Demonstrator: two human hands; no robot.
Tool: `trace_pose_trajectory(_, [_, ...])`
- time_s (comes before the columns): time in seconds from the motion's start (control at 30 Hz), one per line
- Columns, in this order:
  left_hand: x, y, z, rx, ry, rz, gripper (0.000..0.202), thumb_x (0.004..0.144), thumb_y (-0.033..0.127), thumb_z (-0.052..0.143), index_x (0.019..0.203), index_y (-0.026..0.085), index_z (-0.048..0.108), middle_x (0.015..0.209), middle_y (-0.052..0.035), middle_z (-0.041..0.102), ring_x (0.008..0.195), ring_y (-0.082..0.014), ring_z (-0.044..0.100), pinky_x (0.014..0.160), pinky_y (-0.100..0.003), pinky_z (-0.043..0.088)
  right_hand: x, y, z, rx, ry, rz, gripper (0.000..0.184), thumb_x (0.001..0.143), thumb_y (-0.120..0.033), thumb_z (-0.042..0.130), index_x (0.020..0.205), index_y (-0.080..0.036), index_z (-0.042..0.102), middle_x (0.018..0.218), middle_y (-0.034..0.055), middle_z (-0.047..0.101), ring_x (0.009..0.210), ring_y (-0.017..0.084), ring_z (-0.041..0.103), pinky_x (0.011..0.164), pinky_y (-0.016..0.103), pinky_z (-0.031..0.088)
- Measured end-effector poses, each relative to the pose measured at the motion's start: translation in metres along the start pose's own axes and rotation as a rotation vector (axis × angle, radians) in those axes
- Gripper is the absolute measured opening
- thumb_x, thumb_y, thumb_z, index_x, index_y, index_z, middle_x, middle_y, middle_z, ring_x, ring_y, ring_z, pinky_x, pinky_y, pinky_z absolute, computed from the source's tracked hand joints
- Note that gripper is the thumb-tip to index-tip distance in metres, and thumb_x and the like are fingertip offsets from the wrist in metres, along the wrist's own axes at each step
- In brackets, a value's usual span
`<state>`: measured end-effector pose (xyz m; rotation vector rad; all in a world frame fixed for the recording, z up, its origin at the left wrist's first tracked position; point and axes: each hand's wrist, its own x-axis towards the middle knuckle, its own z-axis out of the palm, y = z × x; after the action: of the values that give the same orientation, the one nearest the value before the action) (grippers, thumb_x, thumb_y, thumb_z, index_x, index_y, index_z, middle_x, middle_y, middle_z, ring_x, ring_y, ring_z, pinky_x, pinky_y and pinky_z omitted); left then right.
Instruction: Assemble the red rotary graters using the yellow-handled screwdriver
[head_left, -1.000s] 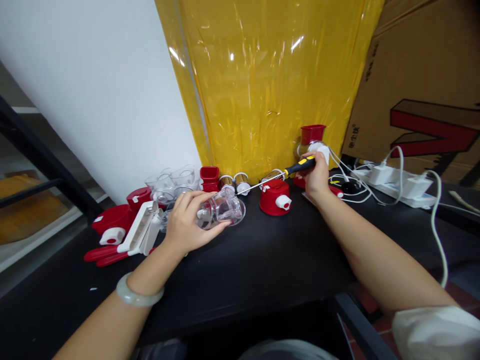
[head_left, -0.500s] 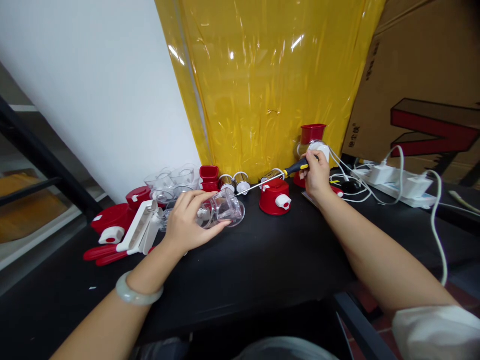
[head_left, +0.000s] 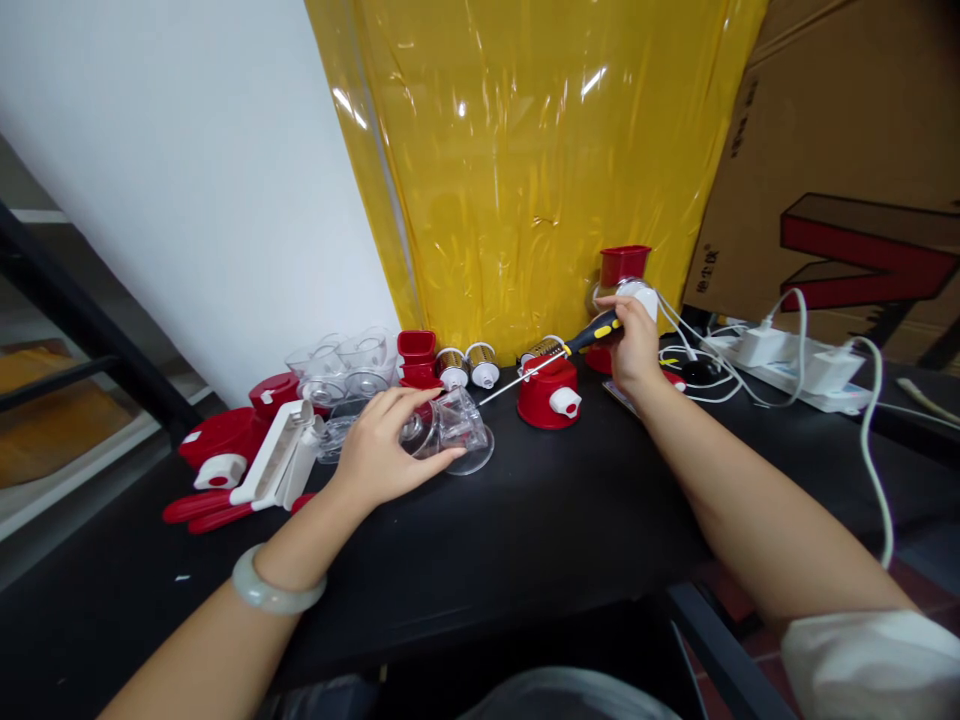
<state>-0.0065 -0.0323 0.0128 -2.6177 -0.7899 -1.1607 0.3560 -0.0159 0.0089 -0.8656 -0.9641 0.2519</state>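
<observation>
My left hand (head_left: 379,450) is wrapped round a clear plastic housing (head_left: 456,432) that lies on its side on the black table (head_left: 525,520), its wide mouth facing right. My right hand (head_left: 634,342) grips the black and yellow handle of a screwdriver (head_left: 559,357); the thin shaft slants down to the left, its tip a little apart from the clear housing. Just under the shaft stands a red base with a white knob (head_left: 550,394). A pale bangle (head_left: 274,590) is on my left wrist.
Clear housings (head_left: 345,358), red parts (head_left: 225,440), a white grater frame (head_left: 279,455) and metal drums (head_left: 466,366) crowd the table's back left. An assembled red and white unit (head_left: 624,275) stands by yellow film (head_left: 525,160). A power strip with white cables (head_left: 787,365) lies right, below cardboard boxes (head_left: 855,170).
My left hand has lowered and turned the clear housing, so it now rests lower on the table. The screwdriver has tilted a little, its tip drawn slightly away to the right.
</observation>
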Motion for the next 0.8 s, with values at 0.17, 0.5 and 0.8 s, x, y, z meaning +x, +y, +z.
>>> trace_pose_trajectory(0.17, [0.0,-0.002,0.003,-0.018,0.003,-0.049,0.062,0.073,0.048,0.08,0.128,0.025,0.059,0.114,-0.0085,0.065,0.104,-0.027,0.064,0.095,-0.045,0.051,-0.003,-0.001,0.005,-0.019,0.05,0.02,0.035,0.078,-0.059,0.063,0.084,-0.024,0.063,0.072,-0.002,0.052,0.052,0.01,0.047,0.038,0.022,0.037])
trace_pose_trajectory(0.5, [-0.001,-0.015,0.013,-0.021,0.047,-0.091,0.064,0.074,0.047,0.079,0.131,0.025,0.058,0.116,-0.009,0.065,0.106,-0.026,0.064,0.097,-0.046,0.052,-0.004,0.011,0.001,-0.043,-0.022,0.132,0.038,0.088,-0.057,0.045,0.087,-0.022,0.062,0.07,-0.0011,0.057,0.05,0.013,0.056,0.036,0.023,0.042])
trace_pose_trajectory(0.8, [-0.002,-0.024,0.018,0.005,0.05,-0.167,0.072,0.074,0.05,0.079,0.136,0.022,0.055,0.118,-0.0106,0.066,0.108,-0.0278,0.065,0.095,-0.045,0.053,-0.005,0.013,0.007,0.024,-0.083,0.219,0.033,0.079,-0.047,0.057,0.102,-0.023,0.059,0.056,-0.0048,0.056,0.041,0.015,0.055,0.037,0.024,0.04])
